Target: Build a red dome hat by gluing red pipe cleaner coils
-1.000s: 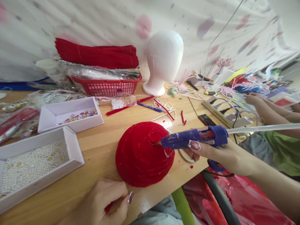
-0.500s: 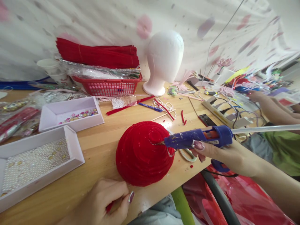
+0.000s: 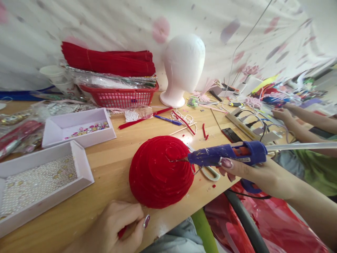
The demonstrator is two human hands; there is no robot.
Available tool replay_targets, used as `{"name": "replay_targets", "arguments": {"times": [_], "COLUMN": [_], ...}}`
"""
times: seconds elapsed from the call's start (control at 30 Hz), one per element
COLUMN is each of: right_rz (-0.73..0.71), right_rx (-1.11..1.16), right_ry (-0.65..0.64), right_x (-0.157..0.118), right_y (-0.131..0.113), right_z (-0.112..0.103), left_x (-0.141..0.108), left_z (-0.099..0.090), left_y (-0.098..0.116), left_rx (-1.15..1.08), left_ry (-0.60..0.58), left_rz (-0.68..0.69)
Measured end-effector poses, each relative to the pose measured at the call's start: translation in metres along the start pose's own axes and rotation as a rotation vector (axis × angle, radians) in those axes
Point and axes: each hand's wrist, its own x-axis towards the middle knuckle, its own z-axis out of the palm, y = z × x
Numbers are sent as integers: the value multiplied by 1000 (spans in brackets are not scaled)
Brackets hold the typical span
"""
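A dome covered in coiled red pipe cleaners [image 3: 160,182] rests on the wooden table in front of me, rounded side up. In my right hand [image 3: 252,175] is a blue hot glue gun [image 3: 218,154] with a clear glue stick [image 3: 300,146] running out its back. Its nozzle points left, close over the coil near the dome's top; whether it touches I cannot tell. At the dome's near-left edge, my left hand [image 3: 118,223] is closed in a pinch, with a bit of red pipe cleaner [image 3: 121,232] showing between the fingers.
White boxes of pearls [image 3: 86,175] and gems [image 3: 110,135] stand left. Behind are a red basket [image 3: 118,98] and a white foam head [image 3: 181,66]. Scissors [image 3: 210,174] lie beside the dome. A power strip [image 3: 242,124] and another person's hands [image 3: 281,114] are at right.
The glue gun's nozzle has shifted slightly right over the dome's top. My left hand stays in place. The other person's hands at the right have moved.
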Motion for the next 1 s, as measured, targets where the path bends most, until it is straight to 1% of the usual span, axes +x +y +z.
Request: {"name": "replay_targets", "arguments": {"times": [0.17,0.33,0.4,0.5,0.6,0.7,0.77,0.83,0.93,1.0], "right_rz": [-4,12,16,29,37,48,73,91,50,9], "right_rx": [-35,-74,-94,-113,-109,-78,-81,-112,-163,-191], "right_ry": [-7,98,120,117,65,30,59,97,102,102], "right_x": [-1,-2,-2,-3,-3,-4,-6,-8,-9,-9], "right_y": [1,0,-1,-4,-6,-8,-11,-14,-15,-12], "right_z": [0,-1,-1,-1,-1,1,2,3,2,-2], "left_x": [-2,-2,-1,0,0,-2,-4,-7,-8,-8], "left_z": [2,1,0,-1,0,1,2,2,3,3], "left_y": [-1,0,0,1,1,1,-1,-5,-11,-13], "left_rx": [-14,-25,-30,-40,-65,-102,-160,-261,-354,-341], "left_ry": [12,2,-8,-5,13,37,45,22,-17,7], "left_rz": [8,-6,-6,-3,-12,-73,-126,-173,-279,-328]}}
